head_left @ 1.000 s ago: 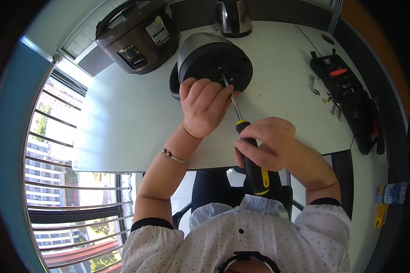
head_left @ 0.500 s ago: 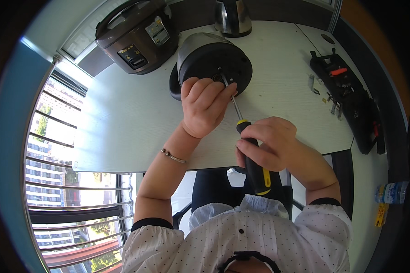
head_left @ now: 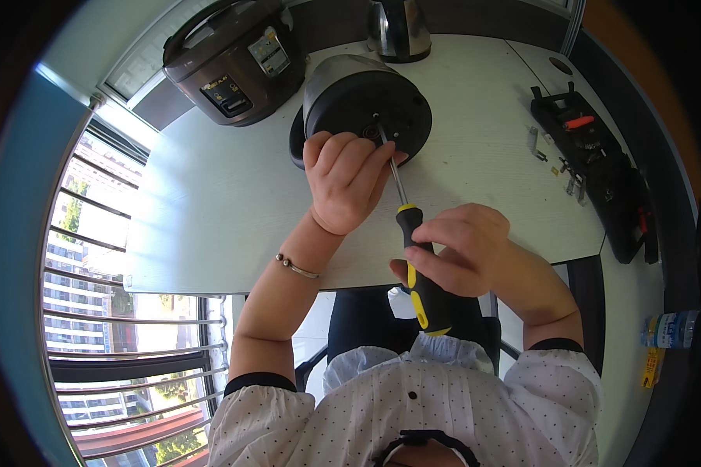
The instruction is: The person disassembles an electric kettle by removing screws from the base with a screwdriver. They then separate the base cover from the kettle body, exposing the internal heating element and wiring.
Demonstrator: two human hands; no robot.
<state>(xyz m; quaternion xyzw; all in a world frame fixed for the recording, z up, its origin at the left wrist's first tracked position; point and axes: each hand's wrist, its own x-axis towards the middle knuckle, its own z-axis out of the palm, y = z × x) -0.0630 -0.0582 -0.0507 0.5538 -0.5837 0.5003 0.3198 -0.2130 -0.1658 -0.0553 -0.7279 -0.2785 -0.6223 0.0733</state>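
Observation:
A kettle-like appliance lies on its side on the white table, its round black base facing me. My left hand rests against that base, fingers spread along its lower rim. My right hand grips the black and yellow handle of a long screwdriver. The metal shaft runs up past my left fingers, and its tip touches the middle of the base.
A dark rice cooker stands at the back left and a steel kettle at the back. An open black tool case with small bits beside it lies at the right. A plastic bottle sits low right. Window bars are at the left.

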